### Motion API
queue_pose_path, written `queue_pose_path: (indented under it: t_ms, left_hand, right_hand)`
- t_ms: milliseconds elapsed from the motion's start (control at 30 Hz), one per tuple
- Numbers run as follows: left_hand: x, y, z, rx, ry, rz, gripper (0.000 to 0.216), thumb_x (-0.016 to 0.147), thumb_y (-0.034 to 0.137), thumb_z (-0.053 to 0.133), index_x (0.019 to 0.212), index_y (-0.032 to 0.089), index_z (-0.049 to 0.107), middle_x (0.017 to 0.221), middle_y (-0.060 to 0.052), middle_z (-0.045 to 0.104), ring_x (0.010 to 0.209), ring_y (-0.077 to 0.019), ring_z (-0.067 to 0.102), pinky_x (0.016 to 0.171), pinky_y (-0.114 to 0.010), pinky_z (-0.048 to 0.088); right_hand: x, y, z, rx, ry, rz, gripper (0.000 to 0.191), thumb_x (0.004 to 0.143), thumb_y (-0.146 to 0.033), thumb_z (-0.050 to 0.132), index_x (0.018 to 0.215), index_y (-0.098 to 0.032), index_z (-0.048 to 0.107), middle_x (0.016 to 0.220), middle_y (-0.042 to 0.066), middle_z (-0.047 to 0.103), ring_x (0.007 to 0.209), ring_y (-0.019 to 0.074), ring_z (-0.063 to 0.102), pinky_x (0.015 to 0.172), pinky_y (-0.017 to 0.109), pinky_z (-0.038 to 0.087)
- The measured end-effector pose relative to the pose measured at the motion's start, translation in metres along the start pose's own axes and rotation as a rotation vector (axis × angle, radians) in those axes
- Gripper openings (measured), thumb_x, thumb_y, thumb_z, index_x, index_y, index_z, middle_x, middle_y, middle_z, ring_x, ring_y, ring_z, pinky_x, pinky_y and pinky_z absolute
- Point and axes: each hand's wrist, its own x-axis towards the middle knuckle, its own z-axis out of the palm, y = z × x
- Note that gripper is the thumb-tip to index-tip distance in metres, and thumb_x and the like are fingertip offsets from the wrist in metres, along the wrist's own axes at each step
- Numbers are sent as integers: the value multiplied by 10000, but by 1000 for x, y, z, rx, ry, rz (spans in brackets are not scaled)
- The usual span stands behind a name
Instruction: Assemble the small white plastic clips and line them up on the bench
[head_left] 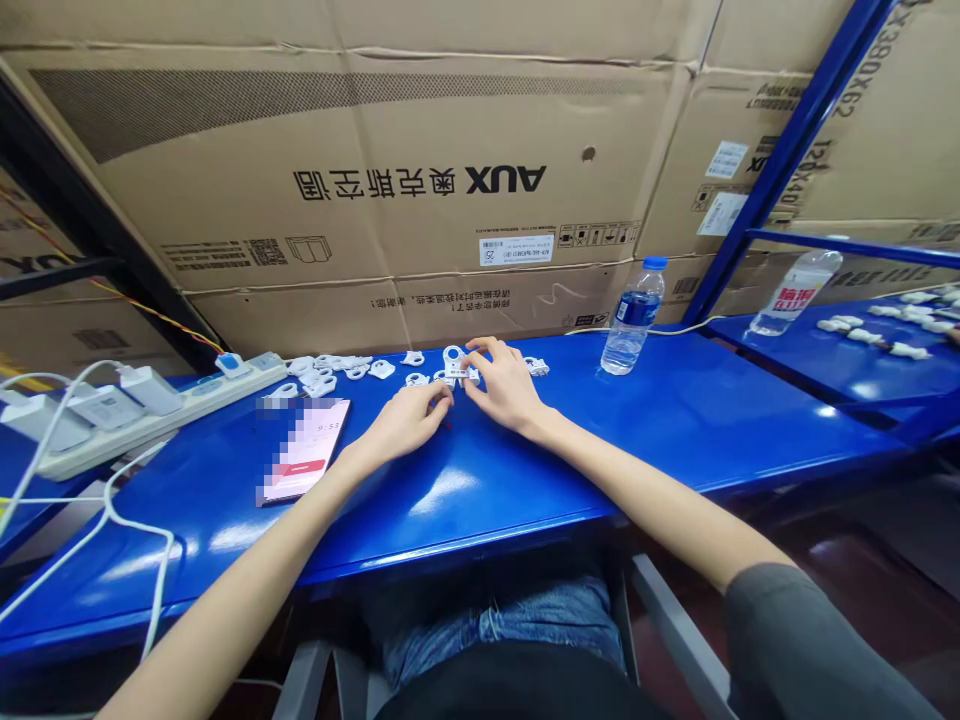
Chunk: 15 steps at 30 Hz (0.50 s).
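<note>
A white ring-ended plastic piece [453, 356] is held between the thumb and fingers of the right hand [511, 385], toward the far edge of the blue counter [525, 480]. The left hand [407, 415] is curled narrow just beside it — whether anything is pinched there cannot be told. Similar white pieces [382, 369] are scattered leftward, toward the power strip [199, 402]. A smartphone [311, 450] is placed beside the left forearm.
</note>
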Motion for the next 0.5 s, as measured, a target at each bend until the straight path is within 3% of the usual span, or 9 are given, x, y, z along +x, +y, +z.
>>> queue_pose_path:
  t_ms: [133, 367, 500]
  left_hand:
    - [0, -11, -5, 41, 49, -52, 231, 914, 332, 487, 940, 224, 689, 890, -58, 772, 783, -239, 687, 740, -353, 496]
    - [2, -23, -14, -97, -200, -58, 238, 813, 387, 606, 906, 223, 752, 807, -26, 769, 747, -218, 695, 727, -328, 517]
    - [3, -21, -16, -146, -245, -36, 248, 808, 405, 625, 917, 232, 766, 821, -21, 777, 754, -209, 695, 730, -312, 527]
  right_hand:
    - [0, 0, 0, -3, 2, -6, 163, 951, -190, 610, 1092, -214, 691, 1379, 126, 630, 1244, 290, 583, 1060, 454, 447]
    - [-1, 0, 0, 6, -14, 10, 158, 954, -197, 611, 1087, -223, 692, 1388, 126, 627, 1252, 296, 578, 1063, 465, 444]
    - [-1, 0, 0, 6, -14, 1, 159, 957, -197, 603, 1087, -219, 692, 1387, 129, 627, 1257, 295, 577, 1068, 464, 439]
